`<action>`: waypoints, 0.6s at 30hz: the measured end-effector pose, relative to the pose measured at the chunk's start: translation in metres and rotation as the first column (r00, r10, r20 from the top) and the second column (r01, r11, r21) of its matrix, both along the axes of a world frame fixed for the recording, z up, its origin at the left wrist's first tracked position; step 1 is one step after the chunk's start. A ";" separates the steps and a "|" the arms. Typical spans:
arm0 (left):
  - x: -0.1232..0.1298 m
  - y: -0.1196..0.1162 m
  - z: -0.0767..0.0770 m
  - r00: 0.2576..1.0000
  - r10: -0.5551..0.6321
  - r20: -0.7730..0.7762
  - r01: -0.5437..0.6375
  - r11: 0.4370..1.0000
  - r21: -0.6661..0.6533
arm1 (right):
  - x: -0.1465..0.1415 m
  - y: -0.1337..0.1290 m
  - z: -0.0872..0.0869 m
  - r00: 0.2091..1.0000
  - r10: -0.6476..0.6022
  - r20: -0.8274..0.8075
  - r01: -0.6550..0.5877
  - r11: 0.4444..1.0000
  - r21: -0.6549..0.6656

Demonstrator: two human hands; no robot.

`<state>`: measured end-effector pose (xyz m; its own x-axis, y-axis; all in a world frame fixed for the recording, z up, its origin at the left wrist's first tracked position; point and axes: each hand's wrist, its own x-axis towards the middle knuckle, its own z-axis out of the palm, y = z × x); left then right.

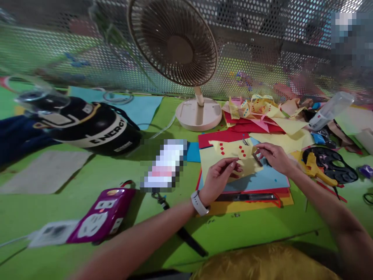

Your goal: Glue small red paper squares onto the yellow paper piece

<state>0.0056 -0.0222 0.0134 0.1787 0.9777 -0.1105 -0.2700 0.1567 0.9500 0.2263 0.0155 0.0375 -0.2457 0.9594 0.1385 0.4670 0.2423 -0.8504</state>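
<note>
The paper piece (233,149) is pale yellow with small red squares. Under it lie light-blue, red and orange-yellow sheets (262,181). The mat (87,175) is bright green. The power strip (100,216) is magenta and white, the helmet (96,126) black with cream bands, the fan (175,42) apparently beige.

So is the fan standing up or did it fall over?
Standing up. The fan sits on its round base on the green table, head raised.

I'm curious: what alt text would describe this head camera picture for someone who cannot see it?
Two bare hands, left hand and right hand, hold a yellow paper piece dotted with red squares above stacked coloured sheets on a green table. A fan stands behind.
</note>
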 end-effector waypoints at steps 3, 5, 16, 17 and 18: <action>-0.001 0.000 -0.001 0.999 -0.048 0.001 0.048 0.999 0.011 | 0.012 0.007 0.002 0.991 -0.120 -0.051 0.124 0.989 0.081; -0.002 0.000 -0.001 0.998 -0.065 0.010 0.065 0.998 0.012 | 0.021 0.012 0.004 0.979 -0.177 -0.103 0.189 0.975 0.115; -0.003 0.000 -0.006 0.993 -0.117 0.020 0.117 0.993 0.032 | 0.025 0.046 0.034 0.971 -0.169 -0.167 0.194 0.970 0.148; -0.003 0.000 -0.006 0.992 -0.123 0.021 0.122 0.992 0.029 | 0.024 0.052 0.038 0.967 -0.177 -0.185 0.210 0.962 0.177; -0.003 0.000 -0.006 0.992 -0.127 0.020 0.127 0.992 0.027 | 0.023 0.059 0.041 0.960 -0.190 -0.207 0.234 0.948 0.214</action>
<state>0.0030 -0.0219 0.0073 0.3037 0.9494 -0.0805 -0.2699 0.1668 0.9484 0.2489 0.0743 0.0787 0.0097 0.9214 0.3884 0.3728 0.3571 -0.8564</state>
